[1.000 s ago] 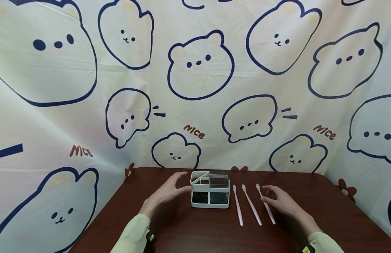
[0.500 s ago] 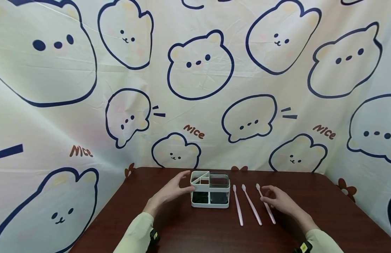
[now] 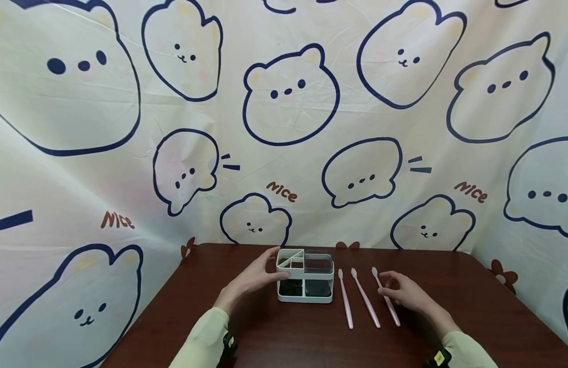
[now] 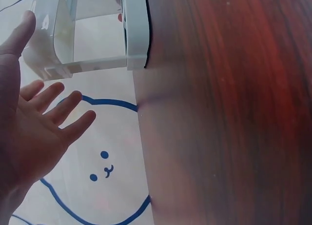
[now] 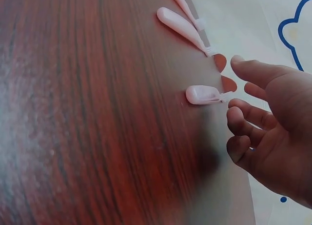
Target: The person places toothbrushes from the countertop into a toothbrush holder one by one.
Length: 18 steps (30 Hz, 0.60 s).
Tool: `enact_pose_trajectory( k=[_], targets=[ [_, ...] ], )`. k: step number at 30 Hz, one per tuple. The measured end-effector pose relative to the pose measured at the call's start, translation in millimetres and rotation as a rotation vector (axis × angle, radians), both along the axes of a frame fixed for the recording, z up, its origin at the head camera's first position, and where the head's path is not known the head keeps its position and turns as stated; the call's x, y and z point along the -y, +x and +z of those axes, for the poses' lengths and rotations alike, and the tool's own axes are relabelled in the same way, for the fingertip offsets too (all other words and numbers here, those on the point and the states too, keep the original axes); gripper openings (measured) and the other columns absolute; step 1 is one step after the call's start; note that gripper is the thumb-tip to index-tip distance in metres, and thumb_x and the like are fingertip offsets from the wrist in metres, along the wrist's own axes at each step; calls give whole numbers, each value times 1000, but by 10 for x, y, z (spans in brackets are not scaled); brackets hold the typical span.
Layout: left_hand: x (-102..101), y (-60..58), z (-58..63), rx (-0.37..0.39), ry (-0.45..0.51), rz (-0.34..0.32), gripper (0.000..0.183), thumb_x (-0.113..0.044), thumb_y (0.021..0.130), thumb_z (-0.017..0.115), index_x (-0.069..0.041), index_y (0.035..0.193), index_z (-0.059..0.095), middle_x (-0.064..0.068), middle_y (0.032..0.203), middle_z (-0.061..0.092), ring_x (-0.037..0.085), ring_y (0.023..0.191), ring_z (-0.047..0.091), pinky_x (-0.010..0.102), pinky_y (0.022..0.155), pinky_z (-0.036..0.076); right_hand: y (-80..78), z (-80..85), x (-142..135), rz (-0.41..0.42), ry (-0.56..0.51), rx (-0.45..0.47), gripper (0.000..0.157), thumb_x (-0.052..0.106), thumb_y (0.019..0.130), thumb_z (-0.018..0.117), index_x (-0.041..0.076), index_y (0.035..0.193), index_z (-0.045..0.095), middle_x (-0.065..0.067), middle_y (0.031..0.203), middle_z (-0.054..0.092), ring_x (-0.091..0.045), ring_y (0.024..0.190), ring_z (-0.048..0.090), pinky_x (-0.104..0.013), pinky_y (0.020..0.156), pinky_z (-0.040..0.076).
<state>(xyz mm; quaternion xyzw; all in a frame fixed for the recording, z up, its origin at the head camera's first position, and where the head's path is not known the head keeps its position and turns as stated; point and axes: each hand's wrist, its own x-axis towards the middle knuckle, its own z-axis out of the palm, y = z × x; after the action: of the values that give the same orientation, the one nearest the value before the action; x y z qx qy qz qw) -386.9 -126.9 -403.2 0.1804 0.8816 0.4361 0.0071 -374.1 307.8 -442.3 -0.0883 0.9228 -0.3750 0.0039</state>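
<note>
A white toothbrush holder with clear and dark compartments stands upright at the middle of the table. My left hand is at its left side, thumb in front and fingers reaching toward the back. In the left wrist view, the fingers are spread and fairly straight, not curled round the holder. Three pink toothbrushes lie to the holder's right: a left one, a middle one and a right one. Over the right toothbrush hovers my right hand, its fingers loosely bent, thumb apart, gripping nothing.
The dark brown wooden table meets a cream cloth backdrop with blue animal outlines behind and at both sides. Dark wrist devices sit at the cuffs of the pale green sleeves.
My left hand has moved right, up to the holder, its thumb now overlapping the front. The right hand has barely moved. Holder and toothbrushes stay in place.
</note>
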Motion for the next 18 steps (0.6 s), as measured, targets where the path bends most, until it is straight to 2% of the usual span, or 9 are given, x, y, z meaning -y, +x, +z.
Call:
enact_pose_trajectory(
  k=[7, 18],
  targets=[
    [-46, -25, -3, 3, -11, 10, 96, -58, 81, 74, -18, 156, 29, 15, 156, 39, 36, 143, 38, 61, 113, 33, -46, -59, -18, 45, 0, 2, 53, 25, 93, 70, -1, 136, 52, -6, 91, 57, -18, 71, 53, -28, 58, 48],
    [-74, -33, -14, -3, -2, 5, 95, -55, 82, 75, -16, 156, 30, 14, 157, 39, 36, 142, 40, 61, 113, 34, -41, -40, 28, 47, 30, 11, 52, 21, 90, 72, -4, 133, 55, -6, 86, 56, -17, 66, 53, -26, 56, 47]
  ],
)
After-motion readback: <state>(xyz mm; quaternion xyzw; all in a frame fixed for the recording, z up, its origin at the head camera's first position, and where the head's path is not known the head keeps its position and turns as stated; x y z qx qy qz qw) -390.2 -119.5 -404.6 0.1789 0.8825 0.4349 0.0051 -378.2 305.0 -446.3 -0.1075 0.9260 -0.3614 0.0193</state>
